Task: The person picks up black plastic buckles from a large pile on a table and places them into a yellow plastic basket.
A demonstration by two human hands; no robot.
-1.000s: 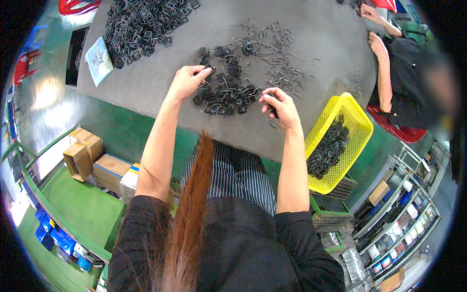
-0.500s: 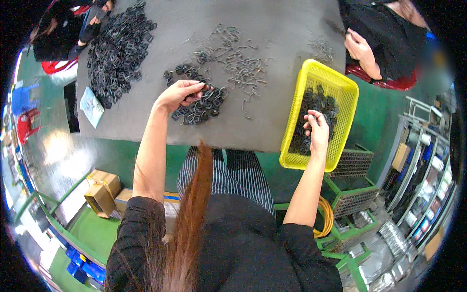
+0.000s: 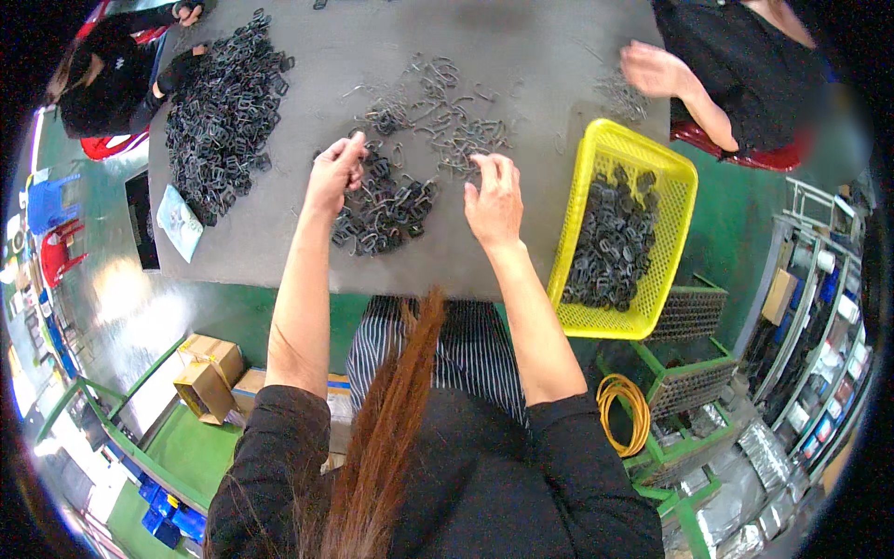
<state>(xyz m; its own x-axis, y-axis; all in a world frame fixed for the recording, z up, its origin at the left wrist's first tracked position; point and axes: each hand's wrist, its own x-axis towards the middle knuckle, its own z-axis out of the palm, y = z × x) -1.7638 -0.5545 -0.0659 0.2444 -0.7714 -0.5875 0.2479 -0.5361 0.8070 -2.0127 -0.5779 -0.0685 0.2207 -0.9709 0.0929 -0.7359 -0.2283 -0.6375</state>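
Note:
My left hand (image 3: 337, 174) is closed in a pinch at the left edge of a small pile of black plastic buckles with curved metal wires (image 3: 393, 211). What its fingers hold is hidden. My right hand (image 3: 495, 199) reaches over the table with thumb and fingers apart, at the near edge of the scattered thin curved metal hooks (image 3: 445, 116). Nothing shows in its grasp. A yellow plastic basket (image 3: 672, 270) stands at the table's right edge. Black buckles (image 3: 610, 247) lie heaped inside it.
A large heap of black buckles (image 3: 228, 112) covers the table's left side, with a pale blue packet (image 3: 179, 222) near it. Two people sit at the far left and far right. One person's hand (image 3: 650, 70) hovers by a small pile of wire pieces (image 3: 622, 98).
My right hand has left the yellow basket and moved left to the scattered hooks. My left hand has shifted slightly left. The right-hand person's hand has moved toward the wire pile.

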